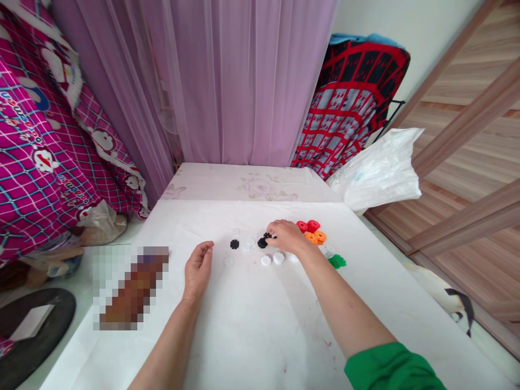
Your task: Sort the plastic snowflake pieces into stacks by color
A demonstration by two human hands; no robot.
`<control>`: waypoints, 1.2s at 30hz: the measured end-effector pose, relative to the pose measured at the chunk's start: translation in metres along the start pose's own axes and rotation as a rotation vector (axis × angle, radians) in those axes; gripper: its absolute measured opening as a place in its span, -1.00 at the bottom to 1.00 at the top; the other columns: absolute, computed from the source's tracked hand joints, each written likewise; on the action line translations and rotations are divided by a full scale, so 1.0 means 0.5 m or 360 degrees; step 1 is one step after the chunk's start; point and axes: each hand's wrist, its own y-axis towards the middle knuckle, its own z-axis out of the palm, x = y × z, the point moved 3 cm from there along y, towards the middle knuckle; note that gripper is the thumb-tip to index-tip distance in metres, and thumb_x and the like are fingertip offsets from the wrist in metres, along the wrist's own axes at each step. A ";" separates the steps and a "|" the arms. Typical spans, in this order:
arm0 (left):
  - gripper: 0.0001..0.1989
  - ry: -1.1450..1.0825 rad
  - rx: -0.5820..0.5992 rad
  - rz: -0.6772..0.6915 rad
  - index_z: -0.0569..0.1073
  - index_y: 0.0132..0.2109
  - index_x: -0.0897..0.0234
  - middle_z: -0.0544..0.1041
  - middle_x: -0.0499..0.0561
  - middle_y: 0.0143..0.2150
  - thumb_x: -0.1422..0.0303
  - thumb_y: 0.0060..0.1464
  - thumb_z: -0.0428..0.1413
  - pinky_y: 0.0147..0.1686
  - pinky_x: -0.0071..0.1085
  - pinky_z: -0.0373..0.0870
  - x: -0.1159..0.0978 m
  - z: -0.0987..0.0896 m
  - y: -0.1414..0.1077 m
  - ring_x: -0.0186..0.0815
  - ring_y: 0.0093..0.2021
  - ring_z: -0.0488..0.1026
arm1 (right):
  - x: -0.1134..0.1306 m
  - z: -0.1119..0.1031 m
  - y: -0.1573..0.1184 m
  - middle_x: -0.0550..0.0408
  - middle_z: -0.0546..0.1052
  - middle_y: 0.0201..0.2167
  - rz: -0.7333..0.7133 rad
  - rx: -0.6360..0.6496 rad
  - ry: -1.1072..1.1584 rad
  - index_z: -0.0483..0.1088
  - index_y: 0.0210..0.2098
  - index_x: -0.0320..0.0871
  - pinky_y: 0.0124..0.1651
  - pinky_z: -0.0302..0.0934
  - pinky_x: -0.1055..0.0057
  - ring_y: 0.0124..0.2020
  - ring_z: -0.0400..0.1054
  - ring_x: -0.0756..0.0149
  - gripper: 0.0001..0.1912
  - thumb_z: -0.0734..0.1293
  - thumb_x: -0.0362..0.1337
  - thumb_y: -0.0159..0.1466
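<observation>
My right hand [284, 236] reaches over the middle of the white table, its fingertips down at a small group of black notched discs [262, 243]. Whether it grips one is hidden. My left hand [199, 269] rests on the table to the left, fingers curled together, what they hold too small to make out. Between the hands lie a single black disc [234, 244] and clear discs [249, 245]. White discs [278, 258] sit just in front of the right hand. Beyond the right wrist are red discs [313, 226], orange discs [316, 237] and green discs [337, 261].
A blurred brown item [134, 287] is on the table's left side. A white plastic bag [377, 170] stands at the back right corner. Purple curtains [247, 81] hang behind the table [244, 336], and a wooden cabinet [467, 141] is at the right.
</observation>
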 end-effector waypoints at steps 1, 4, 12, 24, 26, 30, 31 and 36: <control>-0.68 -0.0002 0.0000 -0.0002 0.47 -0.13 0.21 0.58 0.06 -0.11 0.11 0.07 0.07 0.05 -0.22 0.36 0.001 0.000 0.000 -0.21 -0.06 0.50 | 0.000 0.004 0.001 0.05 0.57 -0.14 -0.0017 0.0012 -0.0010 0.50 -0.16 -0.09 -0.13 0.14 0.39 -0.09 0.40 0.20 -0.73 0.31 -0.21 0.16; -0.68 -0.0015 -0.0004 -0.0008 0.47 -0.14 0.21 0.58 0.06 -0.12 0.11 0.07 0.07 0.06 -0.22 0.36 0.000 -0.001 0.000 -0.21 -0.06 0.50 | 0.008 0.015 0.003 0.04 0.57 -0.15 -0.0053 0.0034 -0.0035 0.50 -0.16 -0.09 -0.12 0.14 0.38 -0.10 0.40 0.20 -0.73 0.30 -0.23 0.16; -0.68 -0.0058 0.0015 -0.0036 0.47 -0.13 0.21 0.57 0.08 -0.10 0.11 0.06 0.08 0.08 -0.20 0.34 0.001 -0.001 0.000 -0.19 -0.04 0.49 | 0.022 0.024 0.007 0.02 0.57 -0.16 -0.0086 0.0058 -0.0064 0.50 -0.17 -0.10 -0.12 0.14 0.37 -0.09 0.39 0.18 -0.74 0.29 -0.24 0.17; -0.67 -0.0069 -0.0004 -0.0034 0.47 -0.14 0.22 0.57 0.07 -0.11 0.10 0.06 0.08 0.07 -0.20 0.34 -0.003 0.000 -0.001 -0.19 -0.05 0.49 | 0.067 0.024 0.014 0.05 0.54 -0.10 -0.0168 -0.0044 0.0047 0.50 -0.10 -0.07 -0.04 0.11 0.37 -0.03 0.33 0.23 -0.71 0.25 -0.33 0.22; -0.66 -0.0062 -0.0021 -0.0022 0.47 -0.13 0.22 0.57 0.07 -0.11 0.10 0.06 0.08 0.07 -0.20 0.34 0.000 -0.002 0.001 -0.20 -0.05 0.49 | 0.101 0.034 0.021 0.03 0.54 -0.11 -0.0222 -0.0061 0.0040 0.51 -0.10 -0.07 -0.04 0.12 0.36 -0.04 0.32 0.21 -0.72 0.25 -0.28 0.25; -0.67 -0.0059 -0.0047 -0.0010 0.48 -0.13 0.22 0.57 0.06 -0.12 0.11 0.06 0.09 0.07 -0.21 0.34 0.003 -0.005 0.003 -0.20 -0.06 0.49 | 0.162 0.049 0.034 -0.06 0.53 -0.12 -0.0222 -0.0063 -0.0001 0.52 -0.14 -0.15 -0.05 0.15 0.29 -0.03 0.31 0.12 -0.67 0.28 -0.10 0.24; -0.68 -0.0060 -0.0053 -0.0012 0.48 -0.14 0.22 0.57 0.06 -0.12 0.11 0.05 0.09 0.07 -0.21 0.34 0.003 -0.005 0.003 -0.20 -0.06 0.49 | 0.172 0.052 0.037 -0.08 0.52 -0.12 -0.0193 -0.0048 -0.0013 0.53 -0.16 -0.18 -0.04 0.15 0.27 -0.03 0.30 0.10 -0.64 0.29 -0.07 0.22; -0.67 -0.0068 -0.0041 -0.0007 0.48 -0.13 0.22 0.57 0.06 -0.12 0.11 0.05 0.09 0.05 -0.22 0.35 0.006 -0.004 0.005 -0.20 -0.06 0.49 | 0.195 0.065 0.049 -0.09 0.53 -0.13 -0.0127 -0.0018 -0.0031 0.53 -0.17 -0.19 -0.06 0.16 0.28 -0.04 0.32 0.11 -0.68 0.28 -0.13 0.23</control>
